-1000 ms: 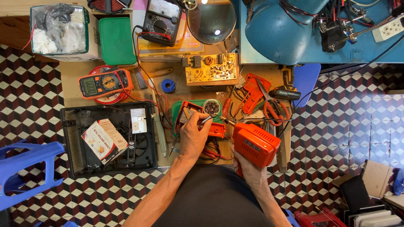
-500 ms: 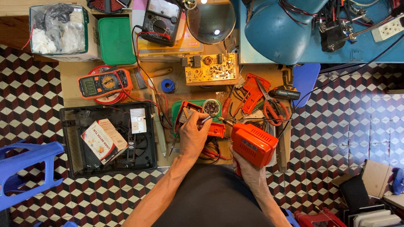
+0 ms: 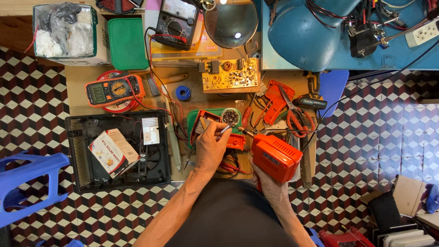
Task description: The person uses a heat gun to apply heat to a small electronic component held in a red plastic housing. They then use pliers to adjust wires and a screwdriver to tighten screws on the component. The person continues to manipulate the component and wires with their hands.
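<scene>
Little has shifted since the earlier views: both hands hold their places over the cluttered wooden workbench (image 3: pixel 77 77). Largest, the orange soldering gun (image 3: pixel 275 158) sits gripped in the right hand (image 3: pixel 270 188), its tip reaching up-left toward a small round tin (image 3: pixel 230 116). The left hand (image 3: pixel 211 147), nearer the tin, pinches a thin silver piece (image 3: pixel 225 130), probably solder, whose long axis slants up-right to meet that tip just below the tin.

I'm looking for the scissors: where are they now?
In the head view, the red-handled scissors lie on the bench's right side, beyond the orange soldering gun and beside the red tool.
</scene>
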